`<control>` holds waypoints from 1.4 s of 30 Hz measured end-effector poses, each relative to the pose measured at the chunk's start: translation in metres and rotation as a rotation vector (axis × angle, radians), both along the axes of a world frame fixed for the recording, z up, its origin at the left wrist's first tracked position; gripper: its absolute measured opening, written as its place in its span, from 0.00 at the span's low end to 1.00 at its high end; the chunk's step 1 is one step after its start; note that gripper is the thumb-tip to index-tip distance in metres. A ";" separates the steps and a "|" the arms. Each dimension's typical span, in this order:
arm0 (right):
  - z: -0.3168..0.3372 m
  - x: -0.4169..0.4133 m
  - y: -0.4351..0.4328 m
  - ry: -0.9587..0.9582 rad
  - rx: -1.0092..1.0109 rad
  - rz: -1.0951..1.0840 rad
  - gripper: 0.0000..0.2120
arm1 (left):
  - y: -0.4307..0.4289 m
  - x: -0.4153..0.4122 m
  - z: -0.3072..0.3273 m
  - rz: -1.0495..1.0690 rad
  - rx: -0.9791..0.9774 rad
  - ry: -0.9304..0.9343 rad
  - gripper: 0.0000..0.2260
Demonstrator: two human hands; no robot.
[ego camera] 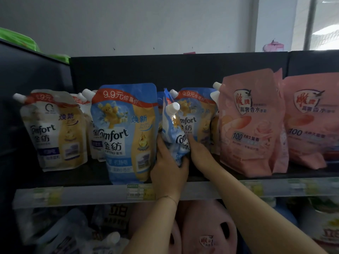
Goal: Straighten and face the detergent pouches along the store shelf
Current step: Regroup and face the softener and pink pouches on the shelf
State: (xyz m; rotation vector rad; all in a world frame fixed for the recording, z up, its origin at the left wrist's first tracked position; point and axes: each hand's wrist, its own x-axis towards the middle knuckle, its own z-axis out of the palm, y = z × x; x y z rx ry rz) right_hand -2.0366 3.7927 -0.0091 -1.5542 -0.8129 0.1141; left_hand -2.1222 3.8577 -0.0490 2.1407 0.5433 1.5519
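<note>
1. Blue Comfort pouch [174, 129], white-capped, in the grip: turned edge-on, tilted, lower part crumpled.
2. Larger blue Comfort pouch [126, 132] just left of the grip, upright, label forward.
3. White-gold Comfort pouches [55, 129] further left; pink pouches [251, 125] right, upright.

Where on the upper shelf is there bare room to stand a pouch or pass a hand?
Bare shelf floor shows in front, between the white pouch and the big blue pouch. It is crowded from the twisted pouch that the left hand grips to the pink pouches.
</note>
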 end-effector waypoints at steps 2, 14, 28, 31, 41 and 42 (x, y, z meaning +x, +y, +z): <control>-0.001 0.000 0.003 -0.004 0.038 0.020 0.14 | 0.001 0.001 0.000 0.000 -0.011 0.008 0.44; -0.001 0.005 0.001 0.220 0.179 0.216 0.12 | 0.001 0.002 -0.002 -0.017 -0.073 0.096 0.33; 0.002 0.004 -0.009 0.460 0.235 0.051 0.11 | 0.005 -0.002 0.004 -0.227 -0.029 0.043 0.41; 0.003 0.004 -0.012 0.481 0.263 0.054 0.15 | 0.010 0.002 0.006 -0.347 -0.198 -0.079 0.39; 0.015 0.008 -0.009 0.238 -0.080 -0.007 0.41 | 0.018 0.014 0.006 -0.314 -0.165 -0.107 0.33; 0.016 0.007 -0.010 0.208 -0.105 0.004 0.42 | 0.018 0.014 0.005 -0.302 -0.157 -0.107 0.34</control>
